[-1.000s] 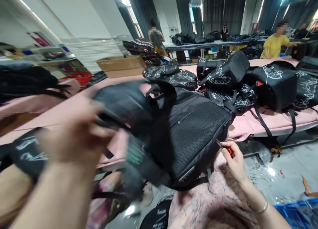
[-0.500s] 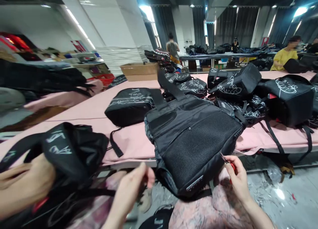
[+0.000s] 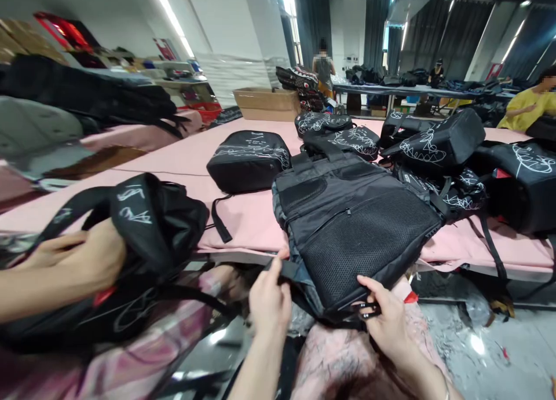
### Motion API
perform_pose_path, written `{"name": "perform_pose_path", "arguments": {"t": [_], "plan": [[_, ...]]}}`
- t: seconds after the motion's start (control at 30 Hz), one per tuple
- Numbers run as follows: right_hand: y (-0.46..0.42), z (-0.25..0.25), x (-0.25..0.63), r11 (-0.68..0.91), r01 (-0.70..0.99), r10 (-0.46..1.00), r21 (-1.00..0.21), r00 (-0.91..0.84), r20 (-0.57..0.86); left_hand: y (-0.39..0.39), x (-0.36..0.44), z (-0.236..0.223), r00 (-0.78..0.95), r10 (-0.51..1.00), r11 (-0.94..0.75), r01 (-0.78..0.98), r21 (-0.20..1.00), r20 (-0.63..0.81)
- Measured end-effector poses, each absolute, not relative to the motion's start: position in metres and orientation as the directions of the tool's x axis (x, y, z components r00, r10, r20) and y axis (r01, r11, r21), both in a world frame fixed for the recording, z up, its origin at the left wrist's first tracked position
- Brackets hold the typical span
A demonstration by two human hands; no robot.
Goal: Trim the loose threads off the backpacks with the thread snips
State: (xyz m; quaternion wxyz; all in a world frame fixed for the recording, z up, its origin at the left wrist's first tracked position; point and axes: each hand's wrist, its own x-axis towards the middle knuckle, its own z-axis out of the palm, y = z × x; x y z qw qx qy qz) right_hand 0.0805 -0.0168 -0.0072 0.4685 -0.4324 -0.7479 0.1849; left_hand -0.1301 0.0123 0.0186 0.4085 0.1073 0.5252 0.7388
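Note:
A black backpack with a mesh back panel lies on the pink table, its lower end hanging over the near edge. My left hand is closed, pinching a black strap at the backpack's lower left corner. At the bottom edge of the backpack my right hand is closed round a black buckle, and a red tool handle sticks out beside it. A co-worker's hand at the far left holds another black bag with white writing.
Several black bags with white scribble prints are piled on the right of the table, and one more lies at its middle. A cardboard box stands at the far end. People work at tables behind. The floor on the right is littered with scraps.
My left hand has risen and taken hold of the strap. My right hand has moved left and down onto the backpack's bottom edge. The view has swung slightly left.

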Motion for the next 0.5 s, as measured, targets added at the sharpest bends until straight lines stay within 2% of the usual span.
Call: {"name": "perform_pose_path", "arguments": {"t": [0.1,0.23,0.3,0.4,0.43,0.5], "plan": [[-0.017,-0.01,0.079,0.576,0.501,0.806,-0.646,-0.219,0.549,0.011,-0.162,0.003,-0.587,0.674,-0.049,-0.641,0.766,-0.448],[-0.019,-0.015,0.073,0.621,0.509,0.772,-0.596,-0.266,0.577,-0.012,-0.178,-0.003,-0.586,0.616,-0.06,-0.702,0.71,-0.527],[-0.018,-0.017,0.072,0.633,0.509,0.761,-0.584,-0.271,0.589,-0.025,-0.178,0.01,-0.653,0.585,-0.145,-0.667,0.73,-0.48],[-0.017,-0.019,0.073,0.634,0.51,0.761,-0.581,-0.276,0.587,-0.039,-0.19,0.04,-0.846,0.443,-0.332,-0.461,0.823,-0.295],[-0.016,-0.02,0.073,0.635,0.509,0.76,-0.581,-0.278,0.587,-0.044,-0.198,0.048,-0.897,0.344,-0.342,-0.396,0.852,-0.279],[-0.015,-0.021,0.073,0.636,0.507,0.758,-0.582,-0.271,0.593,-0.055,-0.218,0.057,-0.882,0.345,-0.166,-0.395,0.904,-0.322]]}}
